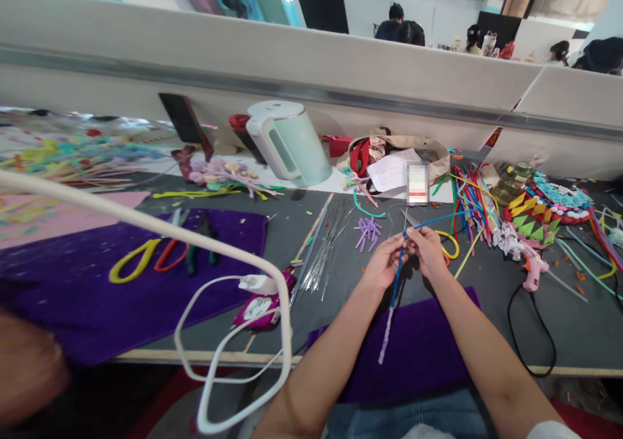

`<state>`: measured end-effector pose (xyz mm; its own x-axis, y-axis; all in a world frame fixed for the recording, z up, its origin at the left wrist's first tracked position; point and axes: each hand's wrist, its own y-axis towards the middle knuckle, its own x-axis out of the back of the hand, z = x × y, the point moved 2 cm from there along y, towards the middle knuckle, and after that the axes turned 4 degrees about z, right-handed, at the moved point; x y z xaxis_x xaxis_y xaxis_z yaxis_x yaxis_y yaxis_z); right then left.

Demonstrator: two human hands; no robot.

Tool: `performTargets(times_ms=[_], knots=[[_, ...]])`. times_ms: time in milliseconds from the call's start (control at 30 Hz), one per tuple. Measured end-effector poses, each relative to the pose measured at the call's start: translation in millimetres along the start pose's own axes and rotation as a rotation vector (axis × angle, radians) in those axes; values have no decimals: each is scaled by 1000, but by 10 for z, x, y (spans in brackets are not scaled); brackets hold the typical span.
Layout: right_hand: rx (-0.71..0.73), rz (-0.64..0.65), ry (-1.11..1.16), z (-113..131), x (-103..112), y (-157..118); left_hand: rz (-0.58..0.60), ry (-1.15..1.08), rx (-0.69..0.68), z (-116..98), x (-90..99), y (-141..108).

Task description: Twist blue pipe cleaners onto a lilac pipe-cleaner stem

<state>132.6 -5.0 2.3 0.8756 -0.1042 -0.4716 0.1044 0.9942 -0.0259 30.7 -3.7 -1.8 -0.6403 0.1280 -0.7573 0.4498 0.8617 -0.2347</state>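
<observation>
From where I operate, the grey counter (494, 296) fills most of my view, with a purple cloth (423, 355) at its near edge, under the forearms. A bundle of coloured fuzzy stems (479, 205) lies on the far right, and loose silver wires (318, 257) lie left of my hands. My left hand (386, 262) and right hand (427, 249) meet just above the counter, fingertips almost touching.

The relation that matters is this: the wrapped stick (394, 286) runs from my fingertips toward the near side, leaning slightly left, its long axis passing between the forearms and its near end over the cloth. The left hand is nearer to it and pinches it close to its far end. The right hand pinches a blue strand (450, 218) that stretches away to the right, well across the stick's line.

The stick looks slim and straight, deep blue in its far part and pale lilac and lumpy toward the near tip. Smallest are the short purple pieces (368, 233), heaped left of the hands.
</observation>
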Motion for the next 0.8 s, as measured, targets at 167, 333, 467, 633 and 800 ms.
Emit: performTargets(times_ms=[167,333,467,633,800], knots=[[57,27,-60,48,16,-3,2,-26,34,4,-3,4],[14,84,-87,110,38,-6,66,-56,75,-14,-28,-11],[-12,139,-90,114,61,8,145,-145,145,-33,-64,-43],[-17,154,-88,149,83,7,224,-322,301,-51,-139,-95],[-45,189,-98,202,99,4,206,-332,363,-46,-150,-88]])
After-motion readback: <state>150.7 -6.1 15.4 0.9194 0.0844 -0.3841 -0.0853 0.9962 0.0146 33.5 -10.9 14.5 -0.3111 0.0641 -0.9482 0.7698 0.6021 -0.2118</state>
